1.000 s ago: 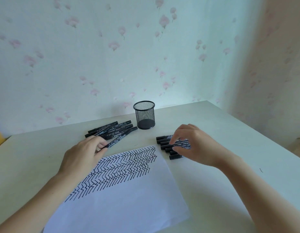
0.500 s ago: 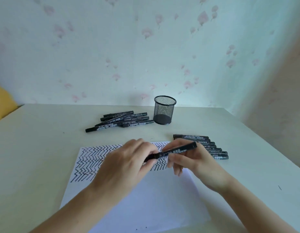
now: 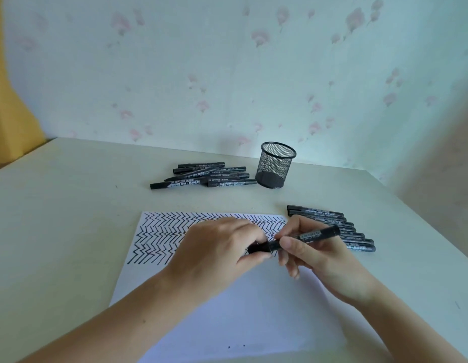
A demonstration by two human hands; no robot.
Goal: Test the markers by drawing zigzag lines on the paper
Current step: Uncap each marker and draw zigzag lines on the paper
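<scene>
A white sheet of paper point(image 3: 227, 305) lies on the table, its far half covered with black zigzag lines point(image 3: 159, 231). Above it both hands hold one black marker point(image 3: 311, 235) lying roughly level. My right hand point(image 3: 319, 255) grips the barrel between thumb and fingers. My left hand point(image 3: 217, 252) pinches the marker's cap end point(image 3: 259, 248) with its fingertips. A neat row of several black markers point(image 3: 356, 235) lies just right of the paper, behind my right hand. A loose pile of several more markers point(image 3: 204, 175) lies further back.
A black mesh pen cup point(image 3: 276, 166) stands upright near the back wall, right of the loose pile. The pale table point(image 3: 70, 231) ends at a right edge beyond the marker row. Flowered wallpaper rises behind; something yellow shows at far left.
My right hand lifted one marker from the right-hand row and my left hand let go of a marker at the pile; both hands met over the paper, left fingers now on the cap.
</scene>
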